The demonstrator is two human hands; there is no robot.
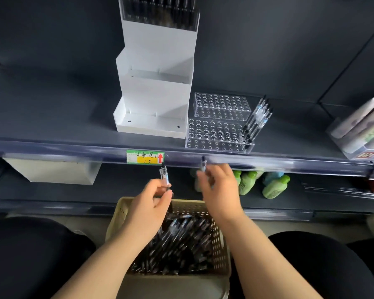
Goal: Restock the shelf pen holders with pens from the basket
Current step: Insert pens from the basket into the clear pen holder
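Beige basket (pixel 115 223) nearest, loose pens (pixel 181 244) heaped inside. Left hand (pixel 151 203) pinches a clear pen (pixel 164 173), long axis upright, black end up. Right hand (pixel 220 190) curled round a second pen (pixel 203 165), blurred, roughly upright. Both sit just below the shelf edge (pixel 73 147) and green label (pixel 145 156). On the shelf: white tiered stand (pixel 156 100), rear pen holder (pixel 221 106), front pen holder (pixel 216 137) with a few standing pens (pixel 257 119) leaning right. Green bottles (pixel 274 186) below

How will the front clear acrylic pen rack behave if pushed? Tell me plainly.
The front clear acrylic pen rack probably slides rather than bends: it looks rigid and sits flat on the dark shelf. It is likely light, being mostly empty holes. The clear pens leaning at its right end may load that side, so a push could skew it.
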